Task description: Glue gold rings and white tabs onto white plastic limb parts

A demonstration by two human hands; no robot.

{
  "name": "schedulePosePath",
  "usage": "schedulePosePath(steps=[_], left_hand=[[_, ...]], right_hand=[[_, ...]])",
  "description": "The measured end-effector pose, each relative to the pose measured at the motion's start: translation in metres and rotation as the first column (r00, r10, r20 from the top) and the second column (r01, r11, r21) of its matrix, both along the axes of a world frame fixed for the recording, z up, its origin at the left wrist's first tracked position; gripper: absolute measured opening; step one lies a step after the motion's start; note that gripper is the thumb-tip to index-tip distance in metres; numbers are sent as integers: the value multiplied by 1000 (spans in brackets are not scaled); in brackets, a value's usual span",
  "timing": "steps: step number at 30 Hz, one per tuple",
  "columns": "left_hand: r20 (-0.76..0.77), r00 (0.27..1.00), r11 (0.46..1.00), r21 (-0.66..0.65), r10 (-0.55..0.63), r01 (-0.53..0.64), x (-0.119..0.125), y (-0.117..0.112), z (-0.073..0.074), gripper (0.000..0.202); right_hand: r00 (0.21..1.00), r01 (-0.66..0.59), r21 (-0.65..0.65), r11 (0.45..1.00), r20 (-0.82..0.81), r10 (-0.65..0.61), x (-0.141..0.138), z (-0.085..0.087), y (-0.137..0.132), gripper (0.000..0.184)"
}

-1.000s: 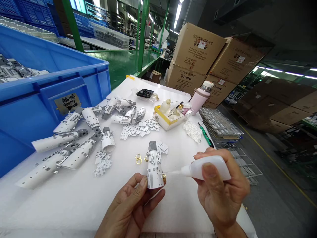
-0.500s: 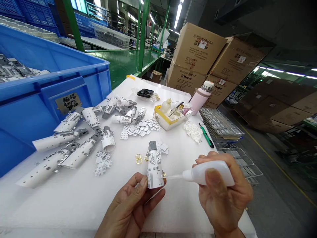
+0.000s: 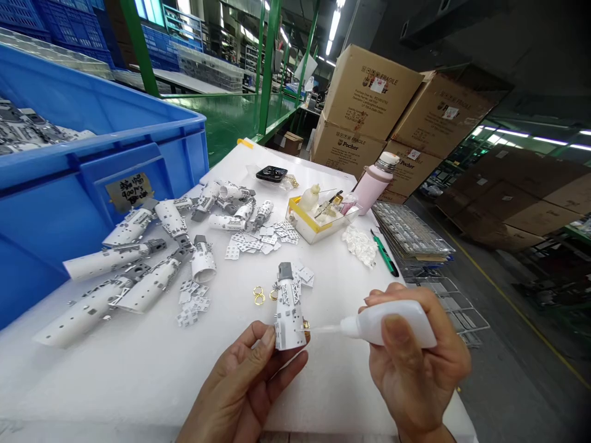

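Observation:
My left hand (image 3: 252, 375) grips the lower end of a white cylindrical model part (image 3: 290, 317) with grey details and a grey block at its top. A gold piece (image 3: 306, 327) shows at the part's right side. In my right hand (image 3: 415, 363) is a white squeeze bottle (image 3: 397, 324), thumb pressed on its side. Its thin clear nozzle (image 3: 323, 329) points left, with the tip at the model part's lower right side. Gold rings (image 3: 259, 296) lie on the white table (image 3: 323, 394) behind the part, beside small white square pieces (image 3: 305, 275).
More model parts (image 3: 152, 283) are piled at the left before a blue crate (image 3: 152, 166). Farther back stand a yellow-edged tray (image 3: 314, 231) and a pink bottle (image 3: 373, 184). A green knife (image 3: 385, 252) lies near the right edge by crumpled white material (image 3: 359, 246).

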State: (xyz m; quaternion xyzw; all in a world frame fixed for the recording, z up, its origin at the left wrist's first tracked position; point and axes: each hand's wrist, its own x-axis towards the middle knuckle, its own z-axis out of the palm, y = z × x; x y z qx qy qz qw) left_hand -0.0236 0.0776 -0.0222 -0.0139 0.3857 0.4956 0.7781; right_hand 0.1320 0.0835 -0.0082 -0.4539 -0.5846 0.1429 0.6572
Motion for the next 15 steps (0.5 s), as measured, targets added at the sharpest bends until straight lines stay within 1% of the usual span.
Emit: schedulePosePath(steps=[1, 3, 5, 7, 8, 9, 10, 11, 12, 13, 14, 15], left_hand=[[14, 1000, 1000, -2, -2, 2, 0, 1, 1, 28], [32, 999, 1000, 5, -11, 11, -2, 0, 1, 30], [35, 999, 999, 21, -26, 25, -4, -2, 0, 31], [24, 999, 998, 40, -42, 41, -7, -5, -3, 29], [15, 999, 997, 54, -51, 50, -8, -7, -4, 27], [4, 998, 996, 68, -60, 60, -10, -9, -5, 24], [-3, 997, 994, 85, -72, 72, -12, -11, -7, 21], [-7, 997, 991, 102, -82, 82, -13, -13, -7, 18], [-8, 995, 989, 113, -97, 97, -14, -14, -8, 15], [-5, 993, 986, 119, -115, 115, -15, -15, -8, 13], [0, 991, 984, 120, -135, 134, -16, -16, -8, 12], [3, 988, 981, 118, -157, 156, -17, -18, -7, 12]], right_hand=[[999, -3, -16, 1000, -40, 2, 0, 2, 1, 13], [980, -29, -70, 997, -199, 15, 3, 6, 6, 19], [910, -119, -151, 981, -411, 47, 14, 11, 13, 25], [826, -251, -243, 937, -559, 76, 32, 9, 21, 27], [813, -308, -297, 904, -576, 88, 44, 6, 25, 27], [835, -337, -362, 869, -542, 98, 56, 0, 28, 27], [891, -312, -431, 847, -443, 103, 68, -9, 32, 28], [954, -241, -498, 833, -281, 108, 78, -18, 35, 30], [992, -125, -537, 834, -76, 99, 88, -28, 37, 30], [992, -4, -538, 843, 106, 73, 95, -38, 40, 30], [971, 84, -524, 848, 235, 49, 100, -46, 42, 31], [949, 145, -506, 850, 315, 26, 104, -53, 43, 32]])
